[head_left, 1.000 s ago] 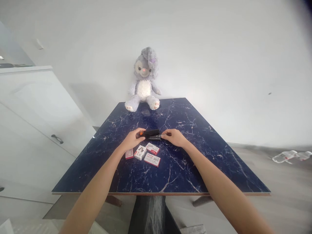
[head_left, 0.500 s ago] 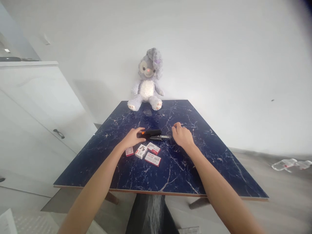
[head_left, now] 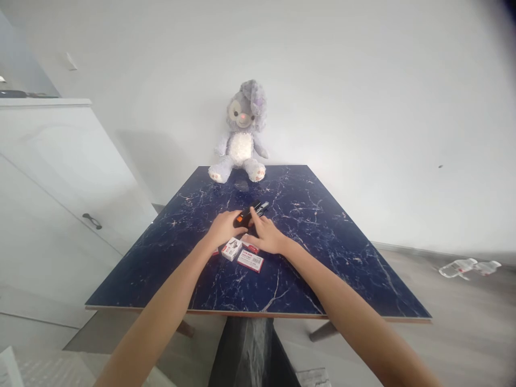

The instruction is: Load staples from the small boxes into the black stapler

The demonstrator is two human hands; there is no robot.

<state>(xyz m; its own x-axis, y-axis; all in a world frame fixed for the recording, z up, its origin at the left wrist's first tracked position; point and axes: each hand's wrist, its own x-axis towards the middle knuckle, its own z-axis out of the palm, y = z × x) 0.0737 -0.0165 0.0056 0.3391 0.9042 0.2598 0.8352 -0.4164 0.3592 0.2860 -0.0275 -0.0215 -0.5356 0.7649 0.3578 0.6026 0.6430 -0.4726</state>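
A black stapler (head_left: 242, 219) with an orange patch lies turned at a slant over the blue marbled table (head_left: 306, 279), its metal part pointing away to the right. My left hand (head_left: 224, 228) grips its near end, thumb and fingers on either side. From the right, my right hand (head_left: 268, 235) holds the stapler too, index finger laid along it and thumb low. Just in front of the hands sits a small white-and-red box (head_left: 231, 249) with a picture on it. A flat white-and-red box (head_left: 250, 261) lies nearer me. Another red-and-white box (head_left: 250, 246) is partly covered by my right hand.
A grey plush toy (head_left: 242, 134) sits at the table's far edge against the wall. One more small box (head_left: 215, 251) is mostly hidden by my left wrist. A white cabinet (head_left: 52, 204) stands left; clear plastic bottles (head_left: 459, 267) lie on the floor at right.
My right hand has come left and nearer, from beside the stapler onto it. The stapler has swung so its metal end points farther away from me. My left hand has kept hold of it.
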